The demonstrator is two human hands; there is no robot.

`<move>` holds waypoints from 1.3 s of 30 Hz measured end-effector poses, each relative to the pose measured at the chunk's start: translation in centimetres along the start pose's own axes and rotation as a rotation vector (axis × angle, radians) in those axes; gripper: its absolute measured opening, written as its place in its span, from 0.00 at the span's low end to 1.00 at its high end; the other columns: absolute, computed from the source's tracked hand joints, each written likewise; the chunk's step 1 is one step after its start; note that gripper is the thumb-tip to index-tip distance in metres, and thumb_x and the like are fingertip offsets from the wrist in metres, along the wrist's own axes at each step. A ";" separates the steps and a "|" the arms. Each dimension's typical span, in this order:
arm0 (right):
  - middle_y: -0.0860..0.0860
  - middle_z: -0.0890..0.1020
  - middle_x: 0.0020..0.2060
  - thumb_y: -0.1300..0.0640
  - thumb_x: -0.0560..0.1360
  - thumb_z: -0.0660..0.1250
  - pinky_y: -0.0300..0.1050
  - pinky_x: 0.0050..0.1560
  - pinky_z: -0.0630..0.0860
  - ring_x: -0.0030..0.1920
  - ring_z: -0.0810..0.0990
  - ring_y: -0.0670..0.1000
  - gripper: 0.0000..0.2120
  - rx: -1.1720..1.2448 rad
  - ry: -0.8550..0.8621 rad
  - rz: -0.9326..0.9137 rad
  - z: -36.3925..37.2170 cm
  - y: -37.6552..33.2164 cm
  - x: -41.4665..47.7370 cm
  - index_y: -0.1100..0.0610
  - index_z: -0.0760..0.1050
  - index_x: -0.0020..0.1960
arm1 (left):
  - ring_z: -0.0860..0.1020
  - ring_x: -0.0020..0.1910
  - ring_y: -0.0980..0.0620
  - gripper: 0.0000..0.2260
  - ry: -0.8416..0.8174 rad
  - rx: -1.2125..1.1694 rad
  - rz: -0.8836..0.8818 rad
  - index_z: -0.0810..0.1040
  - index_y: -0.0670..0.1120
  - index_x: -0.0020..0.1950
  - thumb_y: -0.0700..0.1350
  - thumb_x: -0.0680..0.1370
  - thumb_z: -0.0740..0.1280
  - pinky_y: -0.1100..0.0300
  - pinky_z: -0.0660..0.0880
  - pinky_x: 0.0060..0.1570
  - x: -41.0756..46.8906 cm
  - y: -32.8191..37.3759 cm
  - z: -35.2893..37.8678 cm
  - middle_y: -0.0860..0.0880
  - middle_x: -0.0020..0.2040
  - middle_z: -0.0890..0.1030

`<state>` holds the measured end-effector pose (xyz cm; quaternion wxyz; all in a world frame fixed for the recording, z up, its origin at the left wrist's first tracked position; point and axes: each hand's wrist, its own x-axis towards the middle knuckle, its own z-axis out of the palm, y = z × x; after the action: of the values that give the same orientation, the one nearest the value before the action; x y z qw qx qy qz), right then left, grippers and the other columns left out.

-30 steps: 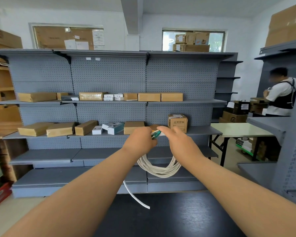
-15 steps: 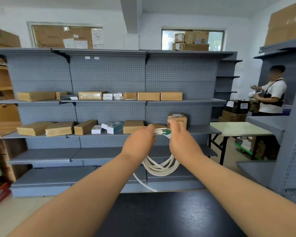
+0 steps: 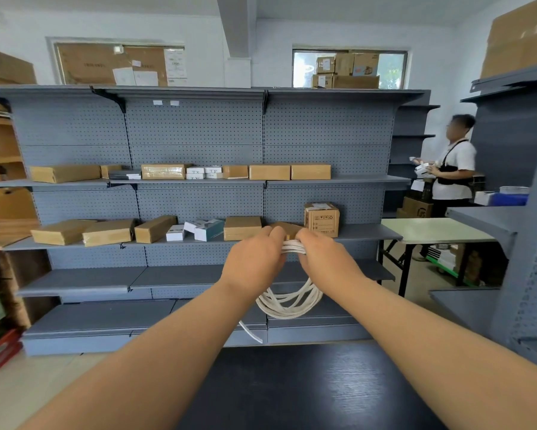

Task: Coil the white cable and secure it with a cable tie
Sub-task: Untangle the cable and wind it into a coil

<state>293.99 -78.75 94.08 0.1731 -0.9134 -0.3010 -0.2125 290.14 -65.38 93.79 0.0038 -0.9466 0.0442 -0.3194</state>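
Head camera: left hand (image 3: 254,262) and right hand (image 3: 326,259) both gripped the coiled white cable (image 3: 288,301) above a black table (image 3: 307,386).
The hands were close together, fingers curled round the bunched top strands of the white cable. Its loops hung below, between the wrists, and one loose end (image 3: 250,332) trailed down to the left, above the table's far edge. Beyond stood grey shelving (image 3: 199,128) carrying flat cardboard parcels, with a small cardboard box (image 3: 321,219) on a shelf just past the right hand. At far right, a person (image 3: 453,169) in a white shirt stood behind a pale table (image 3: 428,229).
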 end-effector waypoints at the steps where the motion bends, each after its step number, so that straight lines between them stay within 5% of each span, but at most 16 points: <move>1: 0.57 0.76 0.50 0.63 0.79 0.55 0.52 0.43 0.73 0.47 0.76 0.61 0.07 0.018 0.013 0.030 0.1 0.1 0.0 0.59 0.68 0.55 | 0.77 0.44 0.40 0.09 0.008 -0.057 -0.044 0.69 0.44 0.57 0.45 0.79 0.59 0.52 0.68 0.35 -0.2 -0.1 0.3 0.45 0.51 0.77; 9: 0.56 0.79 0.48 0.58 0.80 0.58 0.46 0.39 0.69 0.42 0.74 0.53 0.06 0.204 0.074 0.206 0.5 1.0 -0.1 0.58 0.70 0.55 | 0.76 0.40 0.39 0.05 0.024 -0.271 -0.198 0.65 0.44 0.51 0.45 0.79 0.59 0.51 0.70 0.35 -0.7 -0.4 0.6 0.42 0.41 0.78; 19: 0.55 0.76 0.57 0.55 0.79 0.57 0.50 0.42 0.73 0.50 0.78 0.59 0.12 -0.113 -0.038 0.065 -0.2 0.3 -0.9 0.55 0.64 0.62 | 0.75 0.37 0.40 0.07 -0.069 0.102 0.031 0.65 0.45 0.56 0.40 0.78 0.58 0.52 0.65 0.31 -0.5 -0.1 -0.9 0.43 0.46 0.74; 24: 0.57 0.76 0.56 0.56 0.80 0.58 0.53 0.48 0.74 0.52 0.77 0.60 0.11 0.079 -0.068 0.044 -0.1 -0.4 -1.0 0.58 0.66 0.61 | 0.69 0.34 0.42 0.09 -0.095 0.179 0.062 0.65 0.45 0.56 0.38 0.77 0.60 0.53 0.64 0.30 -0.4 -0.3 -1.3 0.44 0.46 0.73; 33: 0.54 0.73 0.41 0.57 0.81 0.56 0.45 0.36 0.66 0.40 0.72 0.55 0.05 0.147 0.068 0.210 0.4 -0.3 -0.6 0.59 0.67 0.51 | 0.78 0.43 0.44 0.10 0.068 -0.487 -0.340 0.70 0.46 0.54 0.46 0.76 0.65 0.53 0.74 0.40 -1.2 -0.2 0.4 0.46 0.44 0.80; 39: 0.58 0.78 0.43 0.58 0.80 0.57 0.50 0.41 0.76 0.44 0.80 0.59 0.04 0.386 0.106 0.346 1.2 0.3 -0.7 0.58 0.68 0.49 | 0.77 0.44 0.47 0.11 0.094 -0.685 -0.448 0.72 0.46 0.55 0.45 0.74 0.66 0.58 0.71 0.42 -1.2 0.3 0.7 0.50 0.43 0.79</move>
<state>293.97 -78.76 92.61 0.3934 -0.8889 -0.1659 -0.1660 289.63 -65.56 92.48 -0.3832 -0.8637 -0.0591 -0.3219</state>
